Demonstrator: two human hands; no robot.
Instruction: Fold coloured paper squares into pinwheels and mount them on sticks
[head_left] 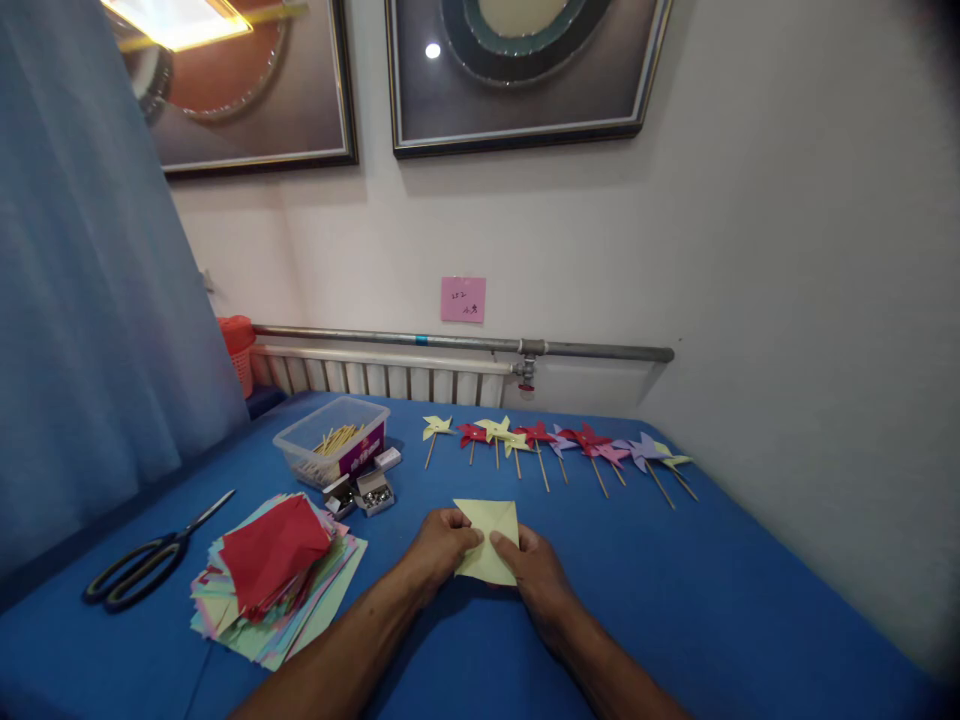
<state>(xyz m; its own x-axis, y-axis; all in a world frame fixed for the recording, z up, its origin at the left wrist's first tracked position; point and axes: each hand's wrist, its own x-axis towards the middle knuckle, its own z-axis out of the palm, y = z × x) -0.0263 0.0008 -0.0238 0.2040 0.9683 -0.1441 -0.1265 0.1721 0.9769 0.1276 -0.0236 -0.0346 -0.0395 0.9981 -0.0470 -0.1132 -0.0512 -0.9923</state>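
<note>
A pale yellow square of paper with faint diagonal creases is held up over the blue table. My left hand pinches its left side, thumb on top and fingers behind. On the opposite side my right hand grips it in the same way, so the two thumbs nearly meet near the middle. The fingers behind the sheet are mostly hidden. To the left lies a messy stack of coloured paper squares, a red sheet uppermost. Beyond my hands, several finished paper pinwheels on sticks lie in a row.
Black-handled scissors lie at the far left. A clear plastic tub holds thin wooden sticks, and small open boxes of metal pins sit before it. A radiator and pipe run along the wall behind the table.
</note>
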